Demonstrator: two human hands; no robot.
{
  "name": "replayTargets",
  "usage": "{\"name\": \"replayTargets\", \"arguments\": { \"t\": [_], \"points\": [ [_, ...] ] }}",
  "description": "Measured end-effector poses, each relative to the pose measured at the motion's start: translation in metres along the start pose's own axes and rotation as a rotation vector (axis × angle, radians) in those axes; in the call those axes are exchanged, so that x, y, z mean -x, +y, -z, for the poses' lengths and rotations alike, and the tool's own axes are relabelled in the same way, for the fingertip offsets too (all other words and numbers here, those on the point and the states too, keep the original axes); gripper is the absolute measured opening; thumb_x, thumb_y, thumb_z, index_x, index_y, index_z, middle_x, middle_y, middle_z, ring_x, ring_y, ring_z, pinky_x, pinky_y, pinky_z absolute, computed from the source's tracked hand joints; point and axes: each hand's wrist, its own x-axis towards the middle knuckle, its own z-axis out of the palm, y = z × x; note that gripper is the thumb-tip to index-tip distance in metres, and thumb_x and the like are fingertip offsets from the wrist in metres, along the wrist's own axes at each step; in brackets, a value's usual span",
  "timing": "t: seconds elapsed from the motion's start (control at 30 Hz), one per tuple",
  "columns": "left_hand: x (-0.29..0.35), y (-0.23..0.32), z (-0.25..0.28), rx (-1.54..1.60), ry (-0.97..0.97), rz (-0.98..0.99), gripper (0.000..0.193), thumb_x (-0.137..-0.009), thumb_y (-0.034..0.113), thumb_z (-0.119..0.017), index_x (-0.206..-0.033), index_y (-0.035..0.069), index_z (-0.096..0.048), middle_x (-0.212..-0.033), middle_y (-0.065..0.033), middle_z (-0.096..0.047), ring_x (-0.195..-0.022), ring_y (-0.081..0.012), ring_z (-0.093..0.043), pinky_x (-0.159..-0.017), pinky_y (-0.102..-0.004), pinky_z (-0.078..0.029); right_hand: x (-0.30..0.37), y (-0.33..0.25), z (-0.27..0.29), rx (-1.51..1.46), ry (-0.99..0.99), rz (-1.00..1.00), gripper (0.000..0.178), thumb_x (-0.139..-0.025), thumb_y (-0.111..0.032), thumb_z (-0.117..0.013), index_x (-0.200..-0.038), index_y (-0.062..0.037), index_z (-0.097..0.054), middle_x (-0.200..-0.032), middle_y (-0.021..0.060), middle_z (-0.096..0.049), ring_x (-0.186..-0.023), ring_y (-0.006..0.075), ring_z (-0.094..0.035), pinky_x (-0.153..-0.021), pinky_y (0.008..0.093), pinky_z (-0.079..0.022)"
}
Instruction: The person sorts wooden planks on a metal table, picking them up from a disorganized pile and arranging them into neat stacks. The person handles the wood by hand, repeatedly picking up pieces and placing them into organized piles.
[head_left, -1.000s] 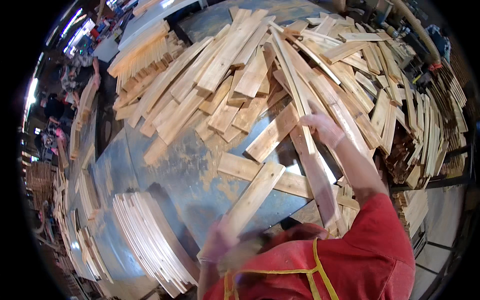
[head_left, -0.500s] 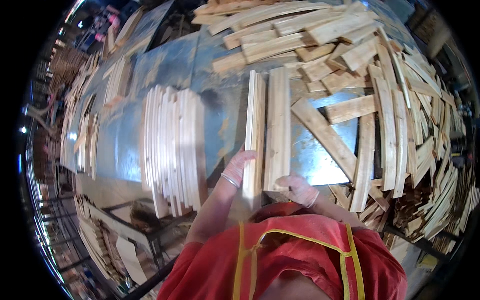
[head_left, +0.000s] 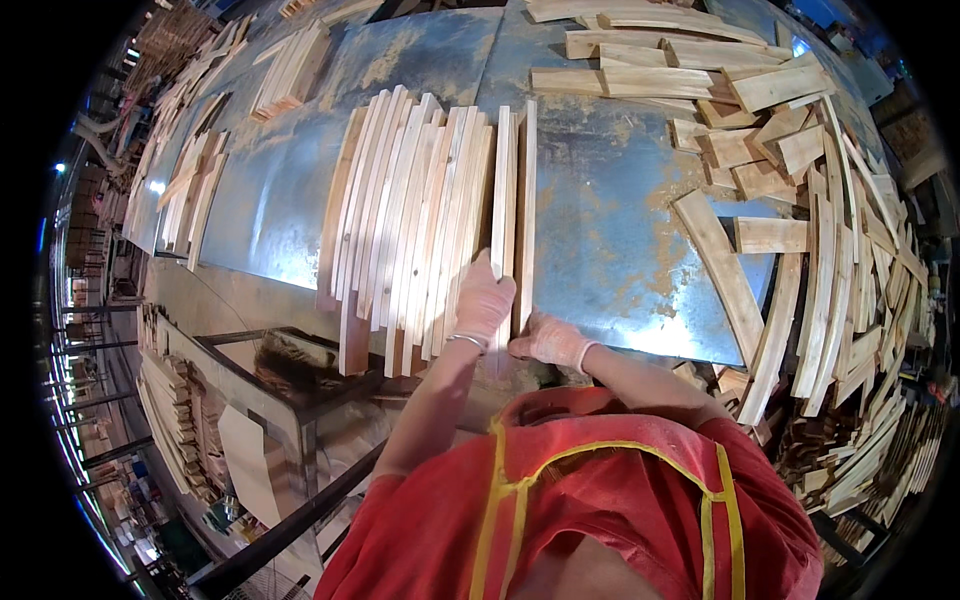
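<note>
A row of wooden boards (head_left: 400,220) stands on edge, side by side, on the blue metal table (head_left: 260,215). At the right end of this row, my left hand (head_left: 485,305), in a pale glove, is closed around a narrow pale board (head_left: 503,180). My right hand (head_left: 552,340), gloved too, grips the near end of another upright board (head_left: 528,200), just right of the first one. A slim gap shows between the two boards toward their far ends. The fingertips of both hands are partly hidden by the wood.
Loose boards (head_left: 775,85) lie heaped at the far right, with more long boards (head_left: 820,290) along the right side. Smaller board stacks (head_left: 290,70) stand at the far left. A dark metal frame (head_left: 300,400) is below the table's near left edge.
Both hands and their boards have come up against the row of standing boards on the left. The right-hand board has turned from lying flatter to standing on edge. My view has shifted too.
</note>
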Motion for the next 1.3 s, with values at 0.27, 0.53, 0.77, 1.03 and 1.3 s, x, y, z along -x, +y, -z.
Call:
{"name": "replayTargets", "arguments": {
  "t": [0.27, 0.53, 0.77, 1.03, 1.3],
  "points": [
    [0.019, 0.032, 0.014, -0.793, 0.049, -0.241, 0.092, -0.091, 0.053, -0.066, -0.163, 0.003, -0.035, -0.167, -0.0176, -0.038, -0.154, -0.0374, -0.033, -0.127, -0.0543, -0.022, 0.006, 0.056, 0.067, -0.102, 0.063, 0.449, 0.073, -0.087, -0.031, -0.074, -0.153, -0.0061, -0.052, -0.133, 0.0194, -0.07, -0.118, 0.0355, -0.068, -0.103, 0.0399, -0.053],
    [0.026, 0.059, -0.03, -0.782, 0.066, -0.381, 0.097, -0.088, 0.048, -0.068, -0.165, 0.003, -0.031, -0.169, -0.0219, -0.033, -0.158, -0.0382, -0.025, -0.132, -0.0522, -0.014, 0.141, 0.237, 0.188, 0.378, 0.736, -0.448, 0.074, -0.084, -0.013, -0.071, -0.152, -0.0184, -0.044, -0.139, 0.0184, -0.058, -0.124, 0.0421, -0.058, -0.103, 0.0505, -0.05],
    [0.051, 0.155, -0.179, 0.561, -0.618, -0.147, 0.084, -0.095, 0.04, -0.073, -0.162, 0.005, -0.037, -0.161, -0.0198, -0.041, -0.146, -0.0318, -0.044, -0.12, -0.0464, -0.035, 0.107, 0.208, 0.194, -0.178, 0.79, 0.003, 0.088, -0.078, -0.02, -0.08, -0.157, -0.0163, -0.042, -0.126, 0.0291, -0.062, -0.119, 0.0514, -0.061, -0.106, 0.049, -0.05],
    [-0.043, 0.18, -0.206, 1.21, -0.368, 0.289, 0.024, -0.094, 0.012, -0.07, -0.118, 0.009, -0.071, -0.089, -0.0074, -0.072, -0.077, -0.0167, -0.066, -0.065, -0.0307, -0.052, 0.092, 0.316, 0.243, -1.565, 1.143, 0.139, 0.042, -0.095, -0.019, -0.07, -0.134, -0.0087, -0.06, -0.123, 0.0186, -0.064, -0.111, 0.0387, -0.065, -0.094, 0.0514, -0.052],
    [-0.004, 0.16, -0.112, 0.396, -0.146, -0.083, 0.057, -0.089, 0.027, -0.074, -0.141, 0.009, -0.062, -0.127, -0.0149, -0.07, -0.111, -0.0287, -0.069, -0.1, -0.0391, -0.053, 0.079, 0.354, 0.329, -2.188, 1.236, 0.219, 0.058, -0.096, -0.024, -0.073, -0.15, -0.0102, -0.054, -0.136, 0.0143, -0.066, -0.122, 0.036, -0.067, -0.107, 0.0467, -0.053]
  ]
}}
